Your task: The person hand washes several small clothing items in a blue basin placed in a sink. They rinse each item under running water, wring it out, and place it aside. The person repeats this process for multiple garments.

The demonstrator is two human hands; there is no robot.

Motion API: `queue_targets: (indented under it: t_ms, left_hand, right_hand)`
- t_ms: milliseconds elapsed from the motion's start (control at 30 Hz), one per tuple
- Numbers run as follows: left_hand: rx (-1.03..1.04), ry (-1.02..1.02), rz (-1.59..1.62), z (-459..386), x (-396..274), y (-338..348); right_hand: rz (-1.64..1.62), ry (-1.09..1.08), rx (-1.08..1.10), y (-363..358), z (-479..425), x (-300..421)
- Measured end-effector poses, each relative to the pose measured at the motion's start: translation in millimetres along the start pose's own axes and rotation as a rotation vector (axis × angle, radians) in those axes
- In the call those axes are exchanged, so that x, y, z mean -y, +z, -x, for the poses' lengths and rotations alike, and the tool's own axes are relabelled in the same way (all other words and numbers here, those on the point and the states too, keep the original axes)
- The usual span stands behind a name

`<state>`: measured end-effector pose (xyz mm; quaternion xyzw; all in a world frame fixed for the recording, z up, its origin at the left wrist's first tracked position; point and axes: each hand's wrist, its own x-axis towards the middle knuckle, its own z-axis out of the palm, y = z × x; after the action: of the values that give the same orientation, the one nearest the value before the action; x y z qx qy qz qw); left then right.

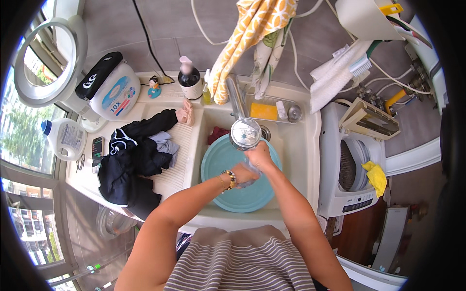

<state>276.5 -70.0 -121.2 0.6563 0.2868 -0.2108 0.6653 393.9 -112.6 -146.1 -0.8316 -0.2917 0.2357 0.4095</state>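
Both of my hands are over a turquoise plastic basin (238,200) standing in a cream laundry sink (307,160). Between them is a wet grey-blue cloth (251,168), blurred by motion. My left hand (244,174), with a beaded bracelet at the wrist, grips its lower part. Just below the round spray head (245,132) of the faucet, my right hand (259,156) is closed around the cloth's upper part. Water appears to fill part of the basin. A dark red cloth (217,135) lies in the sink behind the basin's rim.
Left of the sink, dark clothes (134,167) are heaped on the ribbed washboard (178,149), near a phone (97,151) and detergent jug (71,138). A wire tray (271,118) holds yellow soap (263,111). Patterned towels (251,32) hang above. At right stands an open washing machine (349,203).
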Motion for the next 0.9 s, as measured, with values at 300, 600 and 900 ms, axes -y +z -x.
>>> queue_targets:
  t_ms: [300,600,900]
  left_hand:
    - [-0.264,0.012,-0.481,-38.6,79.0,44.3]
    - [-0.319,0.592,-0.368,87.0,-10.8,-86.6]
    - [-1.022,-0.325,-1.108,140.8,36.4,-267.1]
  right_hand:
    - [0.246,0.1,-0.094,37.1,53.5,-49.4]
    - [-0.45,-0.054,-0.561,-221.7,76.3,26.1]
    - [0.251,0.212,-1.119,-437.1,96.3,-136.3]
